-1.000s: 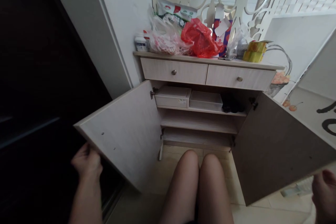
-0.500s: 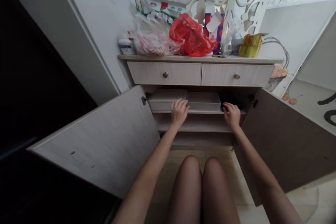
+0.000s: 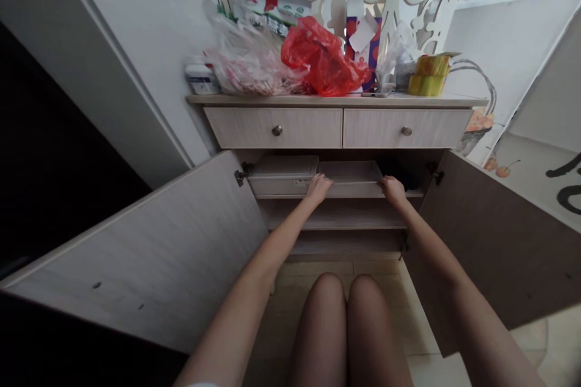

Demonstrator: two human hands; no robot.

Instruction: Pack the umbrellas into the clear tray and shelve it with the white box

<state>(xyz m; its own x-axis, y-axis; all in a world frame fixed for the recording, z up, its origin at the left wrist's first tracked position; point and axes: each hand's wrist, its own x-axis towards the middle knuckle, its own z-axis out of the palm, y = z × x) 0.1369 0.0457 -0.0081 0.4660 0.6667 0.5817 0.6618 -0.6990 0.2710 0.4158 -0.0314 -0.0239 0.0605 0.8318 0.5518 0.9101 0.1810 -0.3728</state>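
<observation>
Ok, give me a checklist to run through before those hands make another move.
1. Left hand at the left end of the translucent bin: ok.
2. Right hand at its right end: ok.
3. Left door and right door swung open: ok.
4. Drawers above shut: ok.
5. Firm grip at both ends: cannot tell, fingertips partly hidden.
6. Right hand clear of the dark item: cannot tell, too shadowed.

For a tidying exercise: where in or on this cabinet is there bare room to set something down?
Bare where visible: middle shelf, below the translucent bin; bottom shelf beneath it; cabinet top's right end, beyond the yellow tape rolls. Crowded: upper shelf; cabinet top around the red plastic bag.
</observation>
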